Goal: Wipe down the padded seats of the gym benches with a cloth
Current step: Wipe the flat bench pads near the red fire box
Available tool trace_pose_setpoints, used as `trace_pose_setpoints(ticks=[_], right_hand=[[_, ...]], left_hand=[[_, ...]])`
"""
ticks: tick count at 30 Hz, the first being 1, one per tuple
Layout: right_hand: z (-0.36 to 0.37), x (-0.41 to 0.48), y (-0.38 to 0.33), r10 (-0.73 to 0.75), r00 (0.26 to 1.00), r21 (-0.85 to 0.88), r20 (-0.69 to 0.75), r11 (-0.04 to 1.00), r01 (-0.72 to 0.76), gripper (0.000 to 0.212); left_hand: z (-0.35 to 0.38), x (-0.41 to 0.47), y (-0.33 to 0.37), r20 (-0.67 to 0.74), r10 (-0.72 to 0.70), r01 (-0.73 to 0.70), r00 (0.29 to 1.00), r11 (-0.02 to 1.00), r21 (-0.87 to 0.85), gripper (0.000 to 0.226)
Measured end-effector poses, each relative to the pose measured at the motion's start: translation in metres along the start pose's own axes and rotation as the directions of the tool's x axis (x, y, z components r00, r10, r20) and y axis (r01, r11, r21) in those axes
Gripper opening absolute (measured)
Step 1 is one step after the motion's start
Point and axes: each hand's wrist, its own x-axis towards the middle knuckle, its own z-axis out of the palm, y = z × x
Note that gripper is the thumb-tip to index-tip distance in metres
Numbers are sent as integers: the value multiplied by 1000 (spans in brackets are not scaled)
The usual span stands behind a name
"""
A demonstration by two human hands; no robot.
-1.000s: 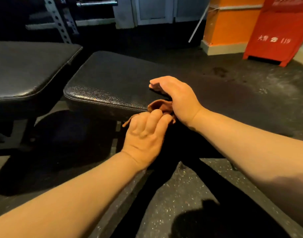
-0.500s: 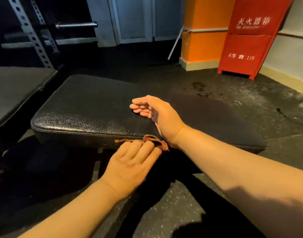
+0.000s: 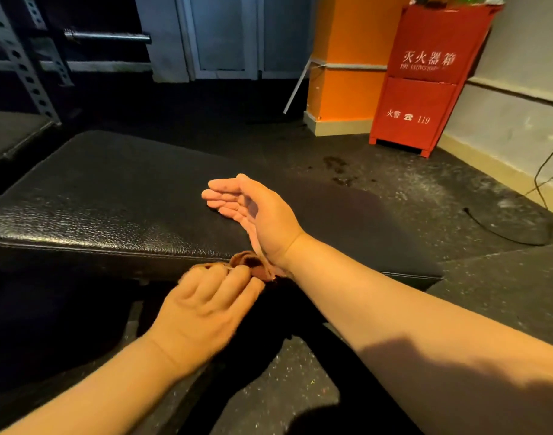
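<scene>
Since half a second back, view tilted up; my right hand (image 3: 253,208) lifted its fingers off the pad, my left hand (image 3: 206,306) barely shifted. Small rust-brown crumpled cloth (image 3: 253,265) sits bunched at the near edge of the black textured-leather padded bench seat (image 3: 112,196), right under my right wrist. Left grip: fingertips curled, pinching the cloth, I'd guess to regather it for a wipe. Right grip: fingers straight and pressed together, palm turned sideways, holding nothing; heel seems to pin the cloth, contact unclear. Second dark pad (image 3: 11,133) far left. Red fire-extinguisher cabinet (image 3: 422,89) beside orange pillar (image 3: 344,58), well apart on speckled rubber floor (image 3: 300,387).
</scene>
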Motion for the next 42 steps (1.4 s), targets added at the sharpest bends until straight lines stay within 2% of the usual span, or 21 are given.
trace_pose_setpoints(ticks=[1, 2, 4, 7, 8, 12, 16, 19, 22, 23, 26, 30, 32, 35, 37, 39, 42], right_hand=[[0, 0, 0, -5, 1000, 2, -7, 1000, 5, 46], [1, -1, 1, -7, 1000, 3, -16, 1000, 7, 45], [1, 0, 2, 1, 999, 30, -35, 1000, 0, 44], [4, 4, 0, 6, 999, 52, -44, 999, -4, 42], [6, 5, -1, 12, 999, 52, -50, 999, -9, 41], [-4, 0, -2, 12, 998, 46, -69, 999, -9, 44], [-37, -18, 3, -11, 998, -117, -68, 993, 3, 31], [-54, -24, 6, 9, 997, -101, -71, 995, -16, 33], [-53, -26, 8, -35, 990, -102, -139, 995, 20, 37], [-48, -29, 9, -68, 983, -117, -168, 992, 49, 36], [-43, -40, 11, -159, 962, -157, -220, 980, 126, 32], [-53, -47, 10, -164, 969, -224, -186, 967, 120, 29], [-57, -43, 11, -144, 975, -193, -167, 975, 110, 29], [-55, -37, 13, -121, 974, -186, -192, 979, 85, 29], [-52, -35, 14, -122, 967, -193, -225, 978, 79, 29], [-48, -35, 14, -113, 961, -184, -253, 981, 67, 27], [-38, -36, 18, -161, 947, -268, -279, 960, 84, 24]], left_hand=[[-8, -8, -15, 4, 35, -35, 999, 999, 35, 25], [-18, -18, -29, 9, 10, -11, 1000, 999, 47, 24], [-31, -30, -45, 0, -150, 150, 989, 988, 43, 20], [-23, -17, -20, -38, -333, 333, 942, 943, -4, 22], [-16, -7, -4, -4, -323, 323, 946, 946, -24, 21], [8, 29, 49, 142, -74, 82, 987, 995, -57, 19], [-12, 6, 9, 121, -32, 27, 992, 999, 42, 22], [-33, -24, -29, 37, -225, 223, 974, 974, 47, 20], [-27, -15, -16, 14, -435, 435, 900, 900, -11, 21], [-22, -4, -4, 36, -446, 448, 894, 893, -41, 20], [-8, 32, 34, 146, -213, 223, 966, 973, -58, 17], [-7, 35, 34, 161, 17, -19, 987, 1000, 6, 19], [-20, 12, 3, 148, 25, -33, 989, 998, 58, 19], [-48, -35, -56, 58, -179, 173, 982, 980, 98, 22], [-70, -60, -90, -50, -412, 415, 910, 904, 105, 17], [-82, -69, -107, -132, -628, 640, 766, 766, 68, 22], [-67, -54, -93, -214, -773, 794, 598, 607, 26, 25]])
